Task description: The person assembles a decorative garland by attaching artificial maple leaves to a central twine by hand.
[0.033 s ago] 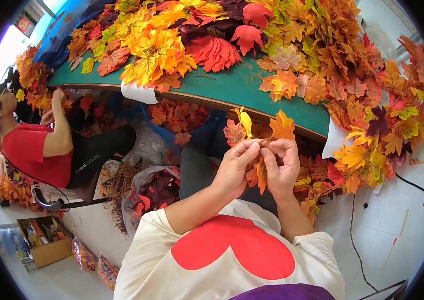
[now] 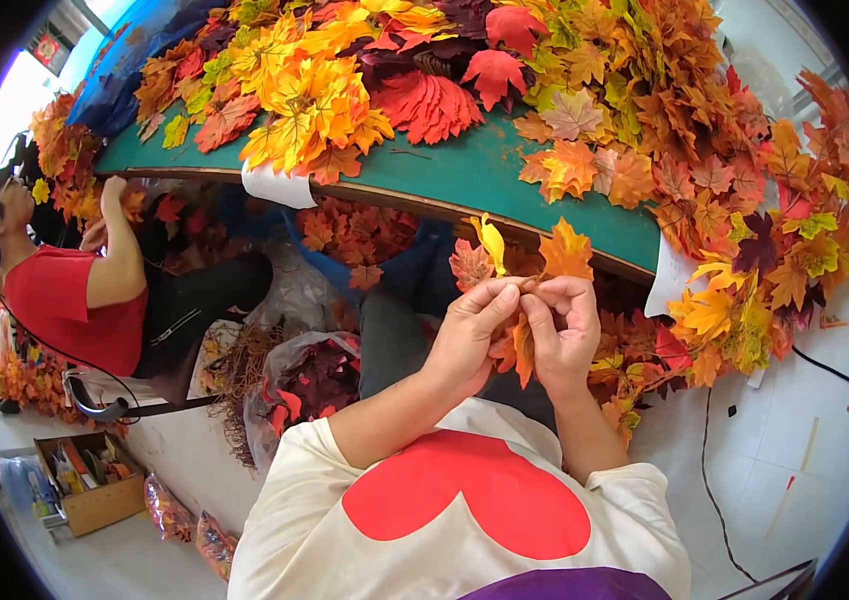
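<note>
My left hand [image 2: 468,335] and my right hand [image 2: 561,325] meet above my lap, just off the front edge of the table. Thumbs and fingertips of both are closed in a pinch on the stem of an artificial maple leaf sprig. Around the fingers show its yellow leaf [image 2: 490,242], a reddish leaf [image 2: 469,265] and an orange leaf [image 2: 565,250]. Another orange leaf [image 2: 517,350] hangs below, between the two hands. The pinched part of the stem is hidden by my fingertips.
Piles of artificial leaves [image 2: 314,100] cover much of the green table [image 2: 484,165]. A leaf garland [image 2: 744,290] hangs off its right end. Below are a blue container of leaves [image 2: 359,240] and a bag of dark leaves [image 2: 309,385]. A co-worker [image 2: 74,290] sits at left.
My hands and the sprig stay practically in place. At the left, the co-worker's raised hand and the leaves near it have shifted slightly.
</note>
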Demonstrator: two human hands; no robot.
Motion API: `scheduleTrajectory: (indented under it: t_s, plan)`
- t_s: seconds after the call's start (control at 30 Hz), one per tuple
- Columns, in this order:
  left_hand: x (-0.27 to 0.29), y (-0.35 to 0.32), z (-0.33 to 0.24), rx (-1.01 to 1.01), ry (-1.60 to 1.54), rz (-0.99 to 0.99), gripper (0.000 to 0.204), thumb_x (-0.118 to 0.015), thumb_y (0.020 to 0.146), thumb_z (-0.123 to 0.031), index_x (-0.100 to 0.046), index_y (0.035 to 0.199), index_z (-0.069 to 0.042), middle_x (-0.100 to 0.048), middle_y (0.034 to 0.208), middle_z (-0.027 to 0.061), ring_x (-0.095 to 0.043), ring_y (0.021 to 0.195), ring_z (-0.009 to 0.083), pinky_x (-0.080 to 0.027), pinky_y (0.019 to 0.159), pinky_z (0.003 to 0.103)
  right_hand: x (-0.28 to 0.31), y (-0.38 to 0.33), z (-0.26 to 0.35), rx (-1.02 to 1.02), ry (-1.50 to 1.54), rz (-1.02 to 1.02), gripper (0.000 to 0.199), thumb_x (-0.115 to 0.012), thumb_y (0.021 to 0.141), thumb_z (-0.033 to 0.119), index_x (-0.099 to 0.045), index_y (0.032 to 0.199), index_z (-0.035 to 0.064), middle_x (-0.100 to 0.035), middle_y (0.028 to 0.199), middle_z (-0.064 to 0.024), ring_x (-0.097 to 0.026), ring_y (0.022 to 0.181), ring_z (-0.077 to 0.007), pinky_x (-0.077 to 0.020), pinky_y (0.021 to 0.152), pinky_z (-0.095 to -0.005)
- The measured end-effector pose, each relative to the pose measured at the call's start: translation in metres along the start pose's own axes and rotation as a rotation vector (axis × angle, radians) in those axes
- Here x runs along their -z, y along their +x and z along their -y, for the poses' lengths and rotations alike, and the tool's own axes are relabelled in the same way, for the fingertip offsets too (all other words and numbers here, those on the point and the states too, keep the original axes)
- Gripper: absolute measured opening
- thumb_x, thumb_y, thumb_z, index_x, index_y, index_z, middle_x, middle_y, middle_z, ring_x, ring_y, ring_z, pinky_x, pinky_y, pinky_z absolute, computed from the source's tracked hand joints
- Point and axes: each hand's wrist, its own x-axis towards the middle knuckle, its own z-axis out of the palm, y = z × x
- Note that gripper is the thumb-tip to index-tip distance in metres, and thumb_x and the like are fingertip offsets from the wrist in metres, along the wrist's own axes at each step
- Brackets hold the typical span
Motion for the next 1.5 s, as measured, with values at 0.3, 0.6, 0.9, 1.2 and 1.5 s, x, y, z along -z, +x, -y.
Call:
scheduleTrajectory:
  t_s: [0.3,0.6,0.9,1.2,1.5]
  plan:
    - [0.005,-0.004,-0.003,-0.009,0.164,-0.046,0.023,-0.051,0.09,-0.015,-0.058,0.11,-0.005,-0.051,0.072,-0.004,-0.041,0.054,0.0017,-0.034,0.044,0.017,-0.004,0.011,0.017,-0.005,-0.306,0.133,0.011,-0.059,0.08,0.001,-0.051,0.086,0.0015,-0.06,0.075,-0.0046,-0.058,0.069,-0.0074,-0.0452,0.062,-0.0206]
    - [0.009,-0.008,-0.01,-0.116,0.332,-0.02,0.036,-0.044,0.091,-0.007,-0.044,0.127,-0.01,-0.045,0.106,-0.0012,-0.05,0.075,0.0052,-0.047,0.062,0.019,0.023,0.037,-0.017,-0.204,0.156,0.284,0.006,-0.055,0.085,0.002,-0.049,0.086,0.003,-0.058,0.079,-0.0029,-0.056,0.075,-0.008,-0.0449,0.069,-0.0217]
    - [0.029,-0.002,-0.038,0.263,0.088,0.068,0.023,-0.046,0.091,-0.011,-0.048,0.11,0.002,-0.057,0.095,0.009,-0.06,0.09,0.0229,-0.051,0.083,0.036,0.011,0.063,-0.024,-0.233,0.433,0.337,0.009,-0.055,0.085,0.003,-0.047,0.087,0.0062,-0.058,0.076,-0.0033,-0.059,0.075,-0.012,-0.0455,0.068,-0.023]
    - [0.03,-0.001,-0.023,0.453,-0.385,0.228,0.023,-0.052,0.089,-0.02,-0.056,0.106,-0.006,-0.063,0.091,0.0041,-0.061,0.075,0.0117,-0.053,0.066,0.024,-0.011,0.051,-0.047,-0.326,0.714,0.364,0.007,-0.053,0.087,0.007,-0.048,0.092,0.0076,-0.056,0.081,-0.0054,-0.054,0.072,-0.0116,-0.045,0.066,-0.0227]
    - [0.019,0.004,-0.045,-0.048,-0.228,-0.011,0.022,-0.052,0.09,-0.019,-0.054,0.109,-0.01,-0.059,0.104,0.003,-0.05,0.066,0.0063,-0.041,0.054,0.018,-0.035,0.102,-0.041,-0.035,0.101,0.496,0.013,-0.055,0.083,0.006,-0.056,0.096,0.0031,-0.059,0.093,-0.0043,-0.055,0.086,-0.0105,-0.0452,0.077,-0.0249]
